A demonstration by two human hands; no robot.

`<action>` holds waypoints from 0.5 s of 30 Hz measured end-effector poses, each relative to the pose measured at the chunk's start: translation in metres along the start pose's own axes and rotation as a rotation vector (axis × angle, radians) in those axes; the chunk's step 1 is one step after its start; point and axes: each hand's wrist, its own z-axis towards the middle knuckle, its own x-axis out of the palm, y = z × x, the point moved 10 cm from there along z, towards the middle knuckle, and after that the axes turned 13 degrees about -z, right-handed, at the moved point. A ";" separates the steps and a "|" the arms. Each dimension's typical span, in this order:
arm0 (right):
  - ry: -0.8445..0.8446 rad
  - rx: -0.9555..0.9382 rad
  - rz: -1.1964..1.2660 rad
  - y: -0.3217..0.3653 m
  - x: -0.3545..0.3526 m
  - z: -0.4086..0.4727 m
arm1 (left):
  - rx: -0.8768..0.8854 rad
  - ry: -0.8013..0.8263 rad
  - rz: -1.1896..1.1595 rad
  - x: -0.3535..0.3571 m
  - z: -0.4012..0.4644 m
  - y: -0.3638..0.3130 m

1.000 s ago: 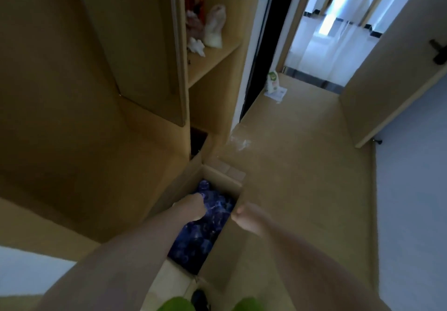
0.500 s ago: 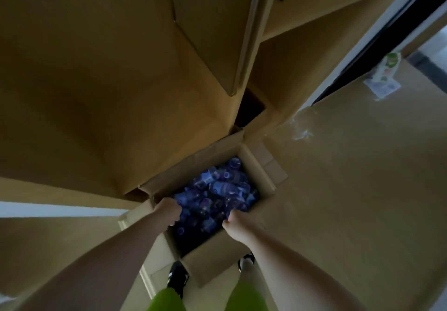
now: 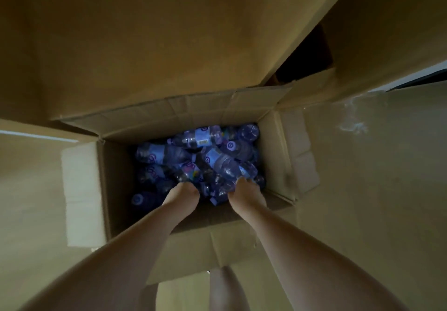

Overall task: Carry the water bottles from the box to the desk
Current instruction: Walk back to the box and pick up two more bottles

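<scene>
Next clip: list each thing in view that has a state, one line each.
Cardboard box: flaps open, on the floor, holding bottles.
Water bottles: lying jumbled in the box, none lifted out.
Left hand: down among the bottles, grip hidden.
Right hand: down among the bottles, grip hidden.

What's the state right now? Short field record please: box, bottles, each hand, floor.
box: open cardboard box on the floor, flaps folded out, against wooden furniture
contents: a jumbled pile of blue-labelled water bottles, lying at mixed angles
left hand: left hand inside the box, fingers down among the bottles; grip hidden
right hand: right hand inside the box, fingers on a bottle near the right wall; grip unclear
floor: wooden floor, pale scuff mark at upper right
desk: not in view
</scene>
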 end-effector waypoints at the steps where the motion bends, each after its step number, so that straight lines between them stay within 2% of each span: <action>1: -0.005 -0.001 -0.016 0.001 0.006 0.017 | 0.017 -0.013 0.012 -0.002 0.010 0.001; 6: 0.006 0.016 -0.036 -0.003 0.039 0.084 | -0.009 0.027 0.143 -0.001 0.055 0.043; 11: -0.015 0.062 0.023 -0.022 0.060 0.116 | -0.112 -0.014 0.109 -0.009 0.073 0.091; 15: -0.115 -0.033 -0.042 -0.024 0.052 0.120 | -0.151 -0.009 0.020 0.006 0.078 0.106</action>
